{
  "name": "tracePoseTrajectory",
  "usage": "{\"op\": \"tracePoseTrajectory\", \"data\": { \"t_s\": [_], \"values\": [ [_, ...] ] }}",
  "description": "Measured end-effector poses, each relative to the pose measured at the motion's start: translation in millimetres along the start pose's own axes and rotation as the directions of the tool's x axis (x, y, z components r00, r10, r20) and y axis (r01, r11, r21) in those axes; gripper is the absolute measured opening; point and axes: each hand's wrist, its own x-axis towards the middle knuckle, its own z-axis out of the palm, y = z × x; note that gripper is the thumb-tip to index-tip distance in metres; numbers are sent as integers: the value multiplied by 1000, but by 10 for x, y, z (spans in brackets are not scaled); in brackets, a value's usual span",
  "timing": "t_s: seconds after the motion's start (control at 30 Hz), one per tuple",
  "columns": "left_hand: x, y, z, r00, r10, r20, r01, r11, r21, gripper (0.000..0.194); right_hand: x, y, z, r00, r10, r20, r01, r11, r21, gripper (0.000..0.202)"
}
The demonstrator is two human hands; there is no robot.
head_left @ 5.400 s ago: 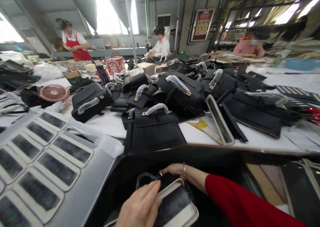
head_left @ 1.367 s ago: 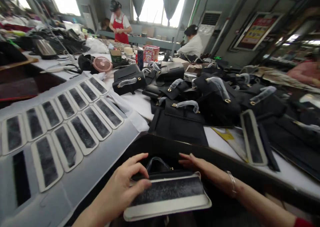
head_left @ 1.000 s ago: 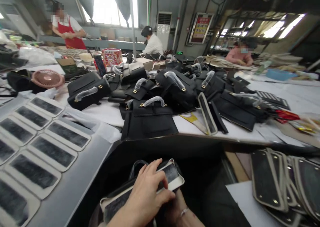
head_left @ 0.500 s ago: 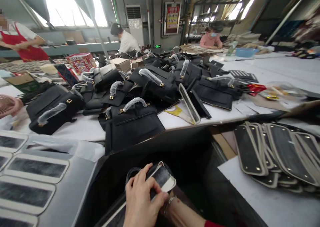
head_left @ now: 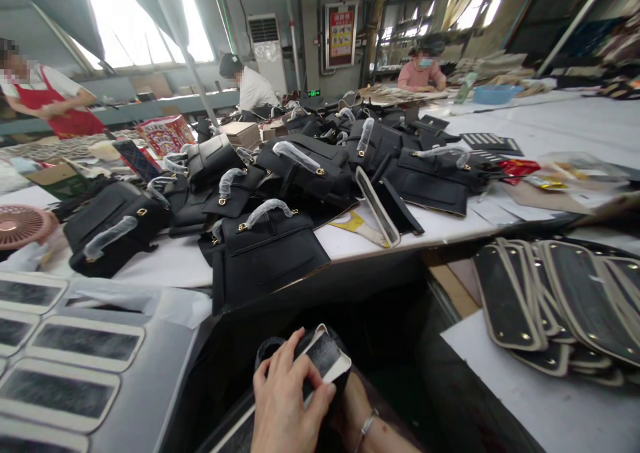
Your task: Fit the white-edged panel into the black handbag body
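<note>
A black handbag (head_left: pixel 327 353) lies tilted low in front of me, its end toward me. A dark panel with a pale border shows on it, and a plastic-wrapped handle loop (head_left: pixel 267 348) lies at its left. My left hand (head_left: pixel 287 400) is closed over the bag, fingers bent across the panel, with thumb and forefinger near the pale border. My right hand (head_left: pixel 354 400), with a bracelet at the wrist, grips the bag's right end from behind and below. Most of its fingers are hidden by the bag. The lower part of the bag runs out of view.
Many black handbags (head_left: pixel 270 256) with wrapped handles cover the white table ahead. Pale-edged dark panels (head_left: pixel 85 343) lie on a grey board at left; a pile of similar panels (head_left: pixel 505 300) sits at right. A pink fan (head_left: pixel 25 226) stands far left. Several people work beyond.
My right hand and wrist have shifted to the right and further behind the bag's end. The bag's pale corner now shows a dark edge folded up beside it. My left hand barely moved.
</note>
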Motion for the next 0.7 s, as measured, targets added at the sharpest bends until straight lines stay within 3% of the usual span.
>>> {"op": "tracePoseTrajectory", "data": {
  "t_s": [0.1,0.17,0.2,0.23,0.27,0.3,0.33,0.37,0.4,0.43,0.5,0.6,0.7],
  "values": [
    [-16,-14,-6,1000,20,-23,-21,998,-56,10,-194,-181,-355,992,-118,-52,113,990,-81,47],
    [-26,-18,-11,999,28,-32,-30,997,-74,14,-389,-332,-581,934,-356,-39,338,913,-230,36],
    [-30,-16,-15,999,30,-26,-32,997,-74,13,-491,-400,-665,825,-564,46,538,757,-371,29],
    [-34,-11,-21,999,32,-14,-33,997,-71,12,-589,-460,-720,655,-735,173,711,523,-471,24],
    [-39,-4,-29,999,34,1,-34,997,-65,10,-674,-510,-742,439,-836,330,823,228,-520,25],
    [-45,3,-38,999,39,13,-39,998,-56,8,-743,-549,-733,228,-849,476,854,-61,-517,29],
    [-55,6,-47,999,46,19,-45,998,-45,5,-794,-578,-698,65,-811,582,824,-285,-490,33],
    [-69,5,-54,999,52,15,-51,998,-35,3,-825,-598,-646,-44,-751,659,763,-451,-464,35],
    [-90,-4,-57,998,56,2,-56,998,-25,3,-840,-608,-587,-110,-692,713,692,-568,-445,36],
    [-117,-21,-57,998,59,-21,-60,998,-18,5,-843,-608,-530,-141,-648,749,627,-644,-439,36],
    [-190,-81,-41,995,66,-72,-68,998,-16,7,-833,-583,-444,-149,-601,785,537,-716,-447,34],
    [-337,-202,9,977,100,-189,-110,993,-43,10,-834,-507,-388,-132,-592,795,478,-741,-472,33],
    [-493,-303,53,916,91,-390,-129,989,-73,13,-880,-438,-346,-132,-591,796,449,-752,-483,34]
  ]
}}
